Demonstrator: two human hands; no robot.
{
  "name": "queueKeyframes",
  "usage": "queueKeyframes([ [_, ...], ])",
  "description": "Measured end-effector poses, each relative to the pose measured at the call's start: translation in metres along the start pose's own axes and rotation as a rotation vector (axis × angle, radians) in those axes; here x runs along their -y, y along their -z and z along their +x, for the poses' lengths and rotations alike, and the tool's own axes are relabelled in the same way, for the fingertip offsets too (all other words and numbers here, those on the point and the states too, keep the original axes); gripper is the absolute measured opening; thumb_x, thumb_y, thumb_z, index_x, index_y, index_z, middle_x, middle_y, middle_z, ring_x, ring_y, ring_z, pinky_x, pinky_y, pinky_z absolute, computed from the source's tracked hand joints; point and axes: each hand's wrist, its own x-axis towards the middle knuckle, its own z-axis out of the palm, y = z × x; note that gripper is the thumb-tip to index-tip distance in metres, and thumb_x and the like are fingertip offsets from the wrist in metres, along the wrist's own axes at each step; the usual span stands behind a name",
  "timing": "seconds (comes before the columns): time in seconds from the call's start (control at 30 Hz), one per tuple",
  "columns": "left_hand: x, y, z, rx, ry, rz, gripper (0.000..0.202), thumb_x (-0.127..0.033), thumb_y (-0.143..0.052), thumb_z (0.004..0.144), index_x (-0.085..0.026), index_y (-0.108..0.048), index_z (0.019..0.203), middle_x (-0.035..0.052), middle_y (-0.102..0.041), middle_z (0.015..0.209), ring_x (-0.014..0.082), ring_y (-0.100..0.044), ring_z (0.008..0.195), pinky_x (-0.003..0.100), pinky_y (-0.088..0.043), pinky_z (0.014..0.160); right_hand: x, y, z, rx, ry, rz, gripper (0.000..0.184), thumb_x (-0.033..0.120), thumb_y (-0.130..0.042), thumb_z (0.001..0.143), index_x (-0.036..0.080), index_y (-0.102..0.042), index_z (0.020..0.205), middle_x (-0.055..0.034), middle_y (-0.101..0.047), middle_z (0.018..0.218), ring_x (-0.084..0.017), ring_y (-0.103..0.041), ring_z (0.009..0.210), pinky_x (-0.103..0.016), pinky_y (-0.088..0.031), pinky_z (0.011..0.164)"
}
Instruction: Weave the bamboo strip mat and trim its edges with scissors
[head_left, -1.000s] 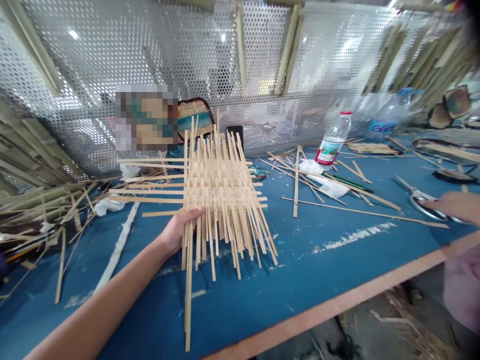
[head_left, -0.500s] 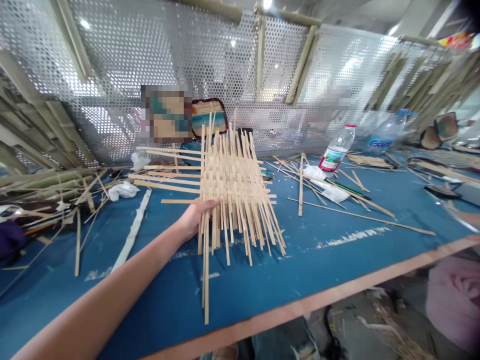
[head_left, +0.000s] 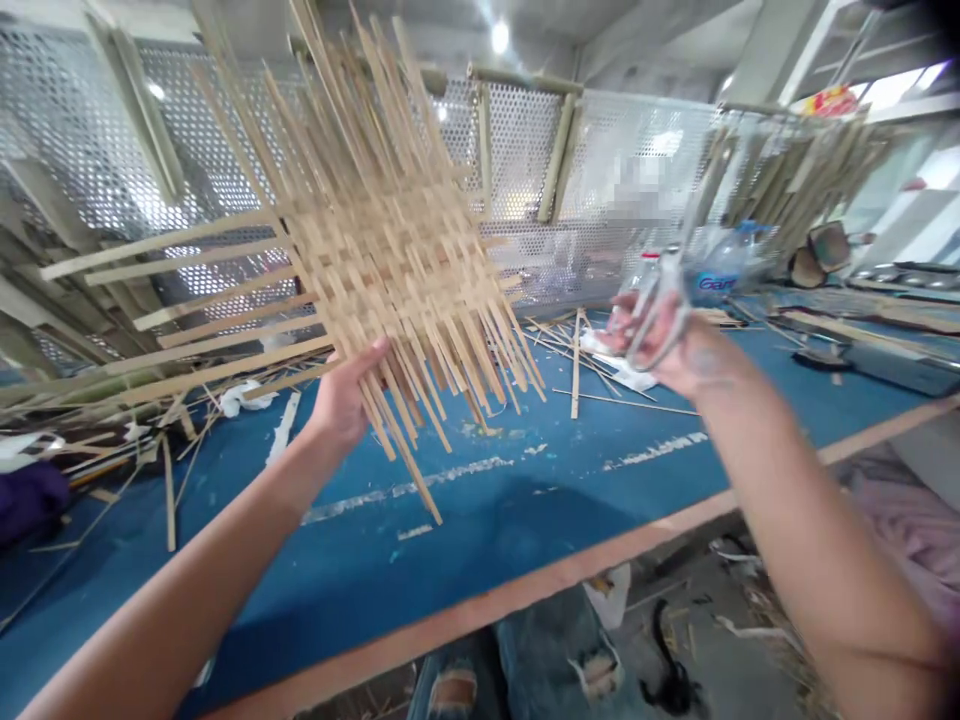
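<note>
Bamboo lattice is lifted tilted above the blue workbench; it looks light and springy, with flexible loose ends, so the firmest hold would be on the tightly woven middle. My left hand is spread beneath its lower edge, thumb and fingers apart against the strips, while my right hand curls around steel scissors, well apart from the weave. Loose bamboo strips lie on the bench beyond.
</note>
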Motion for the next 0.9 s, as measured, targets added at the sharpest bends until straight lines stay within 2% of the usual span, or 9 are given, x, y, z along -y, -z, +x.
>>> queueKeyframes([
  [0.03,-0.001,0.001,0.001,-0.014,-0.012,0.004,0.009,-0.019,-0.073,0.077,-0.016,-0.076,0.086,0.0067,-0.080,0.090,0.0291,-0.078,0.095,0.035,-0.067,0.077,-0.008,-0.018,0.009,0.122,-0.027,0.136,0.055,0.038,-0.024,0.112,0.016,-0.071,0.096,0.0007,-0.061,0.071,-0.008,-0.062,0.062,-0.038,-0.051,0.080],
  [0.1,-0.002,0.004,0.004,-0.048,-0.039,0.016,0.007,-0.019,-0.073,0.077,-0.018,-0.075,0.083,0.0052,-0.080,0.088,0.0286,-0.078,0.094,0.033,-0.068,0.074,-0.027,-0.048,0.024,0.299,-0.156,0.198,0.074,0.062,-0.015,0.108,0.013,-0.070,0.099,-0.0041,-0.063,0.076,-0.013,-0.065,0.070,-0.034,-0.053,0.076],
  [0.17,-0.002,0.008,0.007,-0.073,-0.069,0.029,0.004,-0.019,-0.074,0.077,-0.020,-0.074,0.081,0.0038,-0.080,0.085,0.0289,-0.078,0.092,0.033,-0.068,0.069,-0.051,-0.069,0.033,0.425,-0.219,0.219,0.076,0.076,-0.022,0.102,0.015,-0.067,0.095,-0.0041,-0.061,0.078,-0.013,-0.062,0.068,-0.030,-0.053,0.069],
  [0.27,-0.004,0.014,0.013,-0.089,-0.070,0.031,0.005,-0.018,-0.073,0.078,-0.022,-0.074,0.080,0.0030,-0.080,0.083,0.0288,-0.079,0.089,0.034,-0.068,0.066,-0.083,-0.084,0.030,0.572,-0.217,0.192,0.068,0.085,-0.043,0.090,0.020,-0.063,0.090,-0.0011,-0.056,0.076,-0.015,-0.057,0.065,-0.037,-0.057,0.077],
  [0.37,-0.007,0.019,0.017,-0.134,0.030,0.029,0.008,-0.016,-0.068,0.083,-0.019,-0.074,0.080,0.0029,-0.077,0.070,0.0243,-0.078,0.073,0.031,-0.066,0.060,-0.104,-0.085,0.020,0.718,-0.131,0.105,0.066,0.088,-0.056,0.082,0.023,-0.062,0.092,0.0014,-0.052,0.075,-0.014,-0.051,0.063,-0.038,-0.058,0.080],
  [0.47,-0.009,0.021,0.018,-0.169,0.134,0.043,0.013,-0.013,-0.062,0.087,-0.014,-0.072,0.079,0.0028,-0.069,0.056,0.0194,-0.070,0.053,0.028,-0.062,0.053,-0.112,-0.083,0.014,0.761,-0.086,0.060,0.065,0.086,-0.054,0.084,0.022,-0.061,0.093,0.0019,-0.051,0.076,-0.013,-0.047,0.061,-0.035,-0.058,0.074],
  [0.53,-0.010,0.022,0.017,-0.177,0.153,0.042,0.014,-0.012,-0.061,0.089,-0.011,-0.071,0.080,0.0029,-0.068,0.053,0.0171,-0.066,0.048,0.026,-0.060,0.052,-0.113,-0.083,0.013,0.758,-0.079,0.051,0.064,0.085,-0.056,0.084,0.022,-0.059,0.092,0.0017,-0.051,0.078,-0.012,-0.047,0.062,-0.034,-0.057,0.072],
  [0.77,-0.003,0.025,0.017,-0.207,0.148,0.038,0.018,-0.018,-0.060,0.096,-0.013,-0.068,0.081,-0.0026,-0.069,0.058,0.0109,-0.061,0.049,0.022,-0.058,0.057,-0.111,-0.085,0.008,0.696,-0.041,-0.037,0.067,0.085,-0.062,0.079,0.022,-0.066,0.100,0.0015,-0.048,0.076,-0.015,-0.049,0.067,-0.031,-0.052,0.069],
  [0.9,0.002,0.024,0.016,-0.208,0.177,0.086,0.021,-0.020,-0.059,0.097,-0.013,-0.069,0.081,-0.0021,-0.068,0.058,0.0120,-0.060,0.049,0.025,-0.058,0.061,-0.109,-0.086,0.005,0.689,-0.059,-0.066,0.065,0.083,-0.064,0.080,0.022,-0.068,0.100,0.0009,-0.049,0.077,-0.015,-0.050,0.066,-0.031,-0.050,0.065],
])
